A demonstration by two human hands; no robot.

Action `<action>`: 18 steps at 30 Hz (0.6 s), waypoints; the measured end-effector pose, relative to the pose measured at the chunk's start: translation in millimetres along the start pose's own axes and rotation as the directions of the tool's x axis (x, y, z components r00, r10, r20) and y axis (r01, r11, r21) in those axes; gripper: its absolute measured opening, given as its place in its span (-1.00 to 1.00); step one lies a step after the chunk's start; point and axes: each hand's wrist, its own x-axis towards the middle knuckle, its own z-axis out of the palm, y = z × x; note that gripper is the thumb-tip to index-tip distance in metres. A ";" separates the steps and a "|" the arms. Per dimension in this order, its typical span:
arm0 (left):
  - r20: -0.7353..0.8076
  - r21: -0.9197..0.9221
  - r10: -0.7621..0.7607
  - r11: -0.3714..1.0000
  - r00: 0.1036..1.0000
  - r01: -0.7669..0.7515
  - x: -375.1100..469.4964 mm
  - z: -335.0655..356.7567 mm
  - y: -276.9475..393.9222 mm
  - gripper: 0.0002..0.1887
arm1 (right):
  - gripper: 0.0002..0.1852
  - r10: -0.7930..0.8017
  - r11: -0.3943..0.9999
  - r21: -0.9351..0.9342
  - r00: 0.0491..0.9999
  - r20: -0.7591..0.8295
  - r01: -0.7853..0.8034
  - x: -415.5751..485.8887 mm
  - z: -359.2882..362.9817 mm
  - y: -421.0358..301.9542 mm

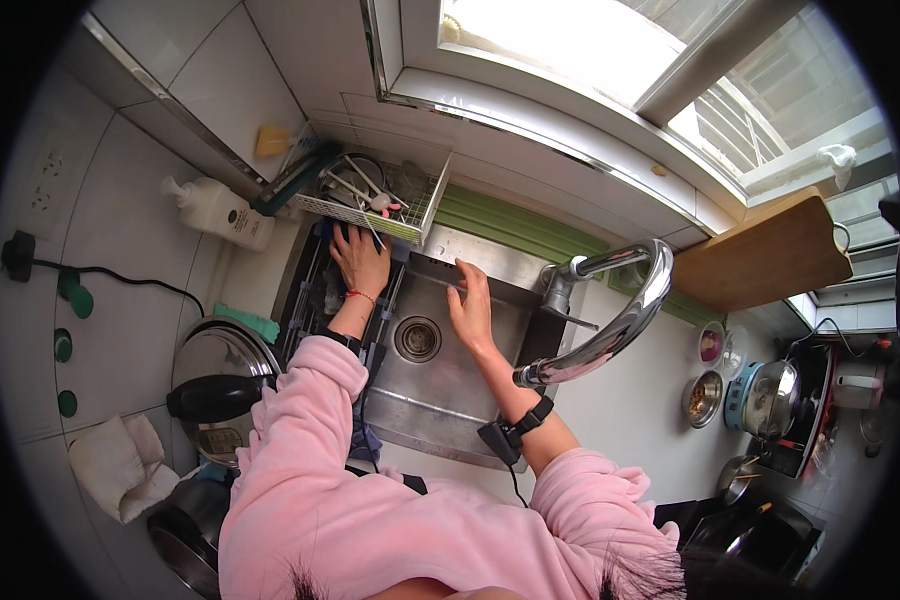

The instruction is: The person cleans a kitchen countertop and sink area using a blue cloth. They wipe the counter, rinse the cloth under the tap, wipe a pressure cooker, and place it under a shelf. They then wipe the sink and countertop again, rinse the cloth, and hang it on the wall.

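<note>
My left hand [363, 261] is palm down over the far end of a dark drying rack [316, 281] set across the sink's left side. Its fingertips reach a dark blue item below a white wire basket [427, 210]; whether they grip it is hidden. My right hand [471, 306], fingers apart and holding nothing, hovers over the stainless steel sink [450, 397]. Left of it in the basin is the round drain [418, 339]. A chrome faucet [607, 352] arches in from the right, its spout end close to my right forearm. Utensils lie in the basket.
A white pump bottle [221, 214] and a large metal lid with a black handle [221, 397] sit to the left. A wooden cutting board [765, 251] leans at the right by the window. Farther right are a metal bowl [701, 399] and a glass-lidded pot [772, 397].
</note>
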 end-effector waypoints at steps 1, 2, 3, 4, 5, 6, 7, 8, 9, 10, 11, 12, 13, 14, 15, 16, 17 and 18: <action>0.028 -0.005 -0.026 1.000 0.999 0.026 -1.0 0.4 3.6 -0.44 | -0.43 0.014 0.996 0.091 0.999 0.051 -0.018 10.6 -0.1 -0.8; 0.029 -0.012 -0.033 0.999 0.999 0.033 -1.8 0.7 6.3 -0.41 | -0.38 0.052 0.982 0.177 0.992 0.115 -0.072 21.5 0.7 -2.5; 0.046 -0.015 -0.046 0.999 0.998 0.047 -2.9 0.9 7.9 -0.38 | -0.36 0.014 0.969 0.243 0.988 0.151 -0.051 29.6 3.2 -5.1; 0.062 0.002 -0.047 0.999 0.997 0.047 -3.1 1.2 8.6 -0.35 | -0.33 0.003 0.951 0.303 0.980 0.200 -0.065 37.8 8.0 -8.5; 0.060 -0.016 -0.038 0.999 0.997 0.039 -3.3 1.4 8.7 -0.35 | -0.31 -0.062 0.923 0.384 0.971 0.231 -0.032 45.7 12.9 -11.9; 0.057 -0.024 -0.035 0.999 0.998 0.037 -3.5 1.4 8.3 -0.35 | -0.32 -0.114 0.905 0.425 0.956 0.272 -0.013 51.6 17.9 -15.1; 0.030 -0.030 -0.029 0.999 0.999 0.029 -3.4 1.2 8.0 -0.35 | -0.33 -0.087 0.909 0.414 0.958 0.274 -0.036 53.7 21.8 -17.8; 0.062 -0.040 -0.043 0.998 0.997 0.045 -3.1 1.1 8.3 -0.34 | -0.33 -0.086 0.907 0.419 0.962 0.257 -0.031 56.0 25.1 -20.0; 0.060 -0.051 -0.048 0.997 0.997 0.051 -3.7 0.6 9.1 -0.34 | -0.33 -0.079 0.904 0.426 0.966 0.245 -0.034 56.6 27.7 -21.6; 0.054 -0.065 -0.054 0.996 0.997 0.057 -3.9 0.2 11.0 -0.33 | -0.34 -0.079 0.906 0.423 0.973 0.217 -0.021 57.1 29.5 -22.6; 0.050 -0.086 -0.056 0.995 0.997 0.060 -4.5 0.0 14.1 -0.33 | -0.34 -0.090 0.911 0.412 0.973 0.213 -0.006 57.3 30.3 -23.0; 0.047 -0.070 -0.044 0.996 0.998 0.048 -6.6 -1.2 17.0 -0.32 | -0.34 -0.078 0.917 0.399 0.973 0.219 -0.017 56.3 31.1 -23.3; 0.080 -0.065 -0.056 0.996 0.995 0.062 -8.8 -2.5 20.8 -0.32 | -0.34 -0.052 0.923 0.383 0.970 0.237 -0.044 55.8 31.3 -23.4; 0.091 -0.061 -0.058 0.996 0.994 0.063 -11.5 -4.0 24.7 -0.32 | -0.34 -0.110 0.924 0.381 0.975 0.195 0.028 55.1 31.6 -23.7; 0.071 -0.060 -0.046 0.997 0.996 0.051 -14.0 -5.6 28.5 -0.32 | -0.33 -0.134 0.930 0.363 0.976 0.174 0.063 54.8 31.8 -23.8; 0.091 -0.032 -0.031 0.999 0.995 0.034 -17.4 -7.4 32.4 -0.34 | -0.33 -0.146 0.934 0.347 0.975 0.167 0.080 54.2 31.8 -24.0; 0.099 -0.030 -0.029 0.999 0.995 0.032 -19.0 -9.2 34.8 -0.36 | -0.33 -0.154 0.939 0.330 0.975 0.158 0.095 54.2 31.9 -24.1; 0.107 -0.029 -0.026 0.999 0.994 0.029 -20.0 -10.9 37.3 -0.37 | -0.33 -0.148 0.938 0.335 0.976 0.161 0.087 53.9 31.8 -24.2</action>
